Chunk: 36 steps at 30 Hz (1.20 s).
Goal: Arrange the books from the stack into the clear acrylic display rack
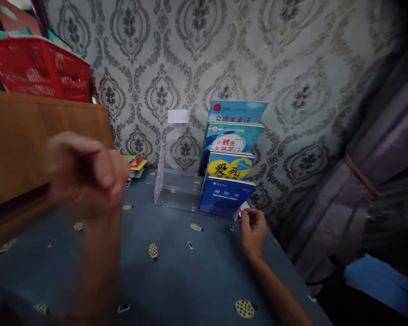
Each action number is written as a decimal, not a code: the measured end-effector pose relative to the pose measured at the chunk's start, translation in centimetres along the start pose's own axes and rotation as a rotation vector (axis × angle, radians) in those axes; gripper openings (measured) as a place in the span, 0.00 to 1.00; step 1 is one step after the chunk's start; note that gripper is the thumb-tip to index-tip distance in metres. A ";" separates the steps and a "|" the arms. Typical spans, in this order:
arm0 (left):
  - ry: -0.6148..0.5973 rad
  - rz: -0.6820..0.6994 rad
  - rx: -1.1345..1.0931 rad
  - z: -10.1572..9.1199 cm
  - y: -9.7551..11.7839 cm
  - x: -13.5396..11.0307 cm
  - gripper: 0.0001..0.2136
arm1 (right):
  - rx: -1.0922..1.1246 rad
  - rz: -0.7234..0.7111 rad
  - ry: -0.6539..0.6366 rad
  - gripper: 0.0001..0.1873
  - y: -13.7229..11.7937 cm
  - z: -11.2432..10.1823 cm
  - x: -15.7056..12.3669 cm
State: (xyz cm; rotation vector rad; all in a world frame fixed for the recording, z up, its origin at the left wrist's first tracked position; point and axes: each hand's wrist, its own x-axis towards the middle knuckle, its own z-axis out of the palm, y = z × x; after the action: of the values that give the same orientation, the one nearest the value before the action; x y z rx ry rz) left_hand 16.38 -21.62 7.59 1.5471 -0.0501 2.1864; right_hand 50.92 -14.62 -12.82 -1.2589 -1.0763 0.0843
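Note:
A clear plastic book stand (180,203) stands on the table against the wall. Four books lean upright in its right half, stepped one behind another: a dark blue one (224,199) in front, a yellow and blue one (217,166), a teal one (233,136) and a light blue one (238,111) at the back. My right hand (254,228) is at the stand's right end, fingers closed by a small white piece (244,206); its grip is partly hidden. Raised at the left, my left hand (88,174) is blurred, its fingers curled in with nothing seen in them.
A wooden cabinet (47,140) with a red basket (37,68) on it borders the left. A small pile of colourful booklets (138,166) lies behind my left hand. A white label (177,116) shows above the stand. A tied curtain (357,190) hangs to the right.

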 end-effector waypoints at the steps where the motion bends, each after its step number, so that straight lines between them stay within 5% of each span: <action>1: 0.042 0.041 0.041 -0.3 -2.4 1.0 0.13 | 0.002 -0.034 -0.055 0.12 -1.0 0.0 -0.8; 4: 0.193 -0.222 0.535 -3.9 -9.8 1.6 0.17 | -0.010 -0.187 -0.290 0.11 -4.0 0.4 -4.1; 6: 0.098 -0.536 1.146 -7.4 -13.7 0.5 0.16 | -0.024 -0.312 -0.476 0.12 -5.4 0.9 -6.5; 8: 0.035 -0.647 1.292 -10.9 -16.1 -1.2 0.16 | -0.026 -0.429 -0.664 0.12 -6.2 1.4 -8.6; 11: -0.027 -0.692 1.466 -15.3 -17.1 -3.2 0.27 | -0.058 -0.583 -0.914 0.13 -6.4 2.0 -10.4; 12: -0.130 -0.713 1.615 -16.6 -17.1 -3.5 0.30 | -0.066 -0.601 -0.953 0.13 -6.3 2.1 -10.6; 15: -0.369 -0.736 1.919 -20.0 -17.1 -3.3 0.33 | -0.065 -0.548 -0.937 0.13 -6.2 2.3 -10.3; 18: -0.475 -0.751 2.005 -22.8 -17.7 -2.2 0.34 | -0.046 -0.504 -0.911 0.15 -6.4 2.4 -9.8; 26: -0.623 -0.856 1.973 -26.0 -19.8 -0.2 0.30 | -0.075 -0.435 -0.921 0.17 -6.7 2.4 -9.8; 36: -0.714 -0.741 2.014 -26.9 -19.0 0.1 0.23 | -0.060 -0.407 -0.938 0.17 -6.1 2.4 -9.6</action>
State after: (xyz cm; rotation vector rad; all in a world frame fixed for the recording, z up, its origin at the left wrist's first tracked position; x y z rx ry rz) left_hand -0.12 3.13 -6.57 2.2436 2.5083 0.4253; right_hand 41.14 -20.83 -13.98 -1.0215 -2.1359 0.3564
